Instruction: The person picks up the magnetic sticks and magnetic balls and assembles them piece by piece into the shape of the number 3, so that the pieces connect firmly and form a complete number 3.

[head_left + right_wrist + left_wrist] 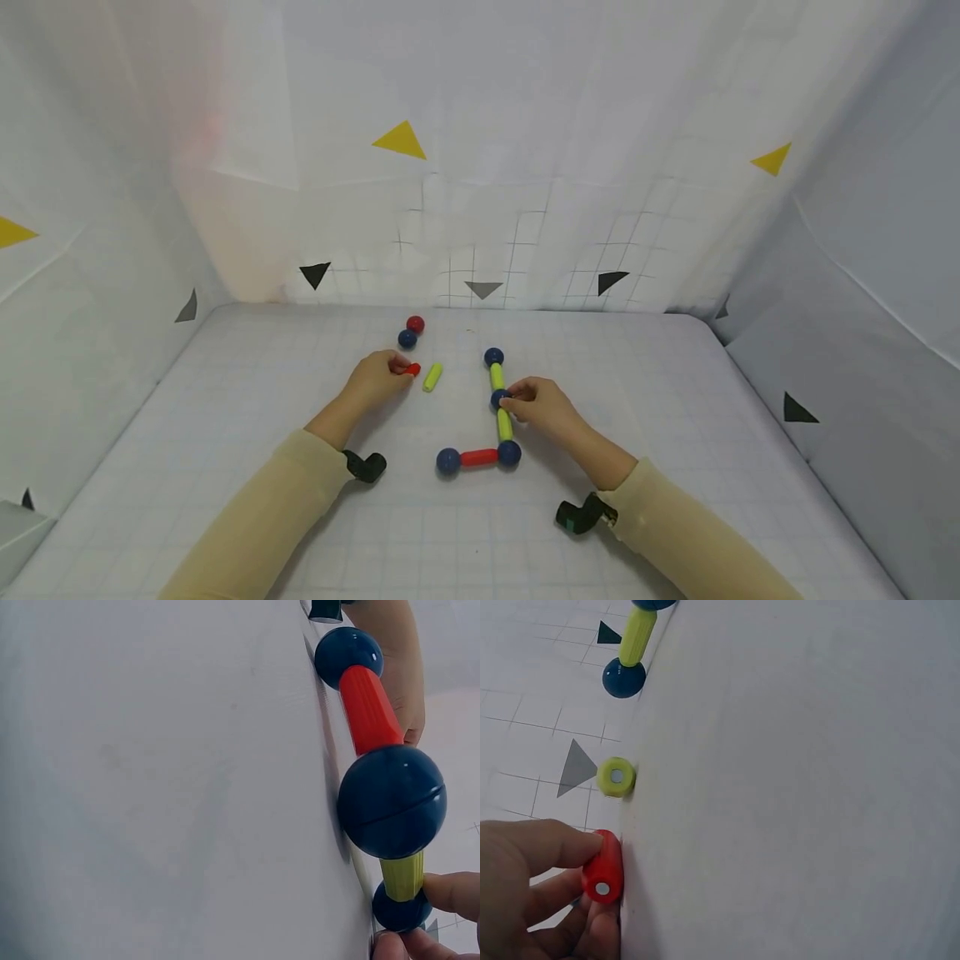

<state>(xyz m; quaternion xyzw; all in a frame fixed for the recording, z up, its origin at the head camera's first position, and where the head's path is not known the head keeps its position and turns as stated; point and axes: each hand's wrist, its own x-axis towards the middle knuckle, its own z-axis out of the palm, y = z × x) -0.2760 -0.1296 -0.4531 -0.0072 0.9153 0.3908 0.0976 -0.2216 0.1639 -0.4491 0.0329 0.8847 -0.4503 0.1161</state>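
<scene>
My left hand (375,382) pinches a red magnetic rod (604,870) between thumb and fingers, low over the table. Just right of it lies a loose yellow-green rod (432,377). My right hand (550,408) holds the middle blue ball (500,400) of a joined chain. From that ball one yellow-green rod (497,377) runs to a far blue ball (493,357); another yellow-green rod (505,425) runs to a near blue ball (509,453). There a red rod (478,457) extends left to an end blue ball (448,462).
Behind my left hand, a loose red ball (416,324) and a loose blue ball (407,339) sit side by side. The white table (247,383) is bounded by white cloth walls (510,100) at the back and sides. Dark wrist cameras (365,467) stick out from both sleeves.
</scene>
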